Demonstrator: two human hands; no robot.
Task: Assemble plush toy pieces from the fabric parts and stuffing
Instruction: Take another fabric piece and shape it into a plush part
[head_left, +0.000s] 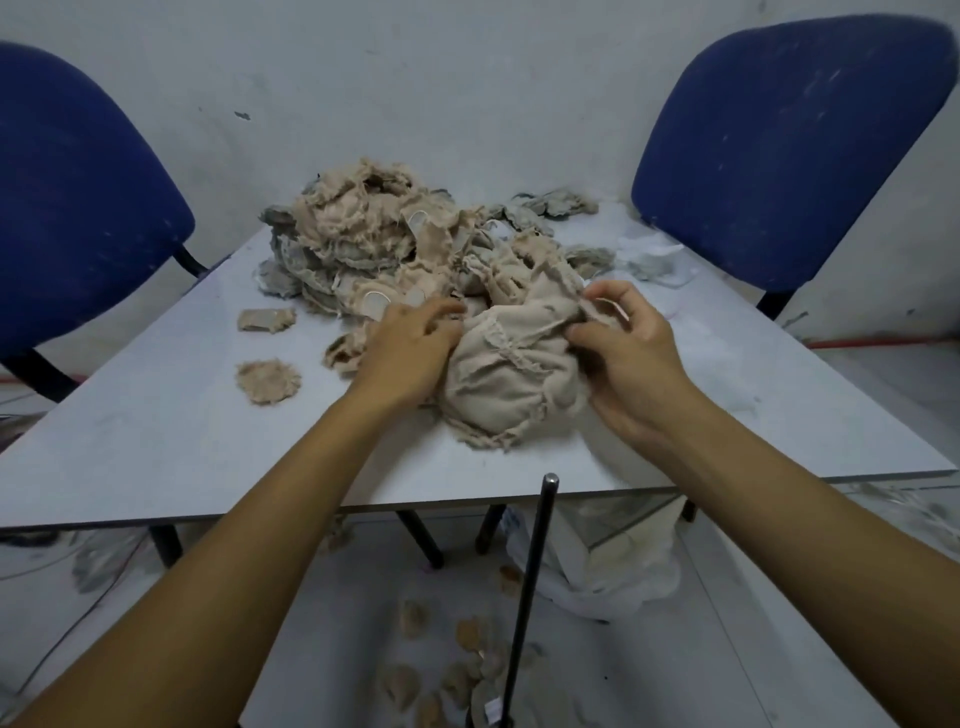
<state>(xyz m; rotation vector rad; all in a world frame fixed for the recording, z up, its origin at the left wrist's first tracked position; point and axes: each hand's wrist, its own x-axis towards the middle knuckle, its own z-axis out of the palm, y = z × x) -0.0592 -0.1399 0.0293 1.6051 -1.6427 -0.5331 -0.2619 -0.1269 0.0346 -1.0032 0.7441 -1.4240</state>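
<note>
Here both hands work one beige fabric shell at the worktop centre. Left hand presses its 9 o'clock side, fingers curled; right hand pinches its 2 o'clock edge. I judge the next move is to find the opening for the stuffing.

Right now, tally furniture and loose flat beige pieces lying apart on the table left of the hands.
Blue chairs: 2
Table: 1
Loose beige pieces left of the hands: 2
Total: 5

Grey table, two blue chairs
</note>
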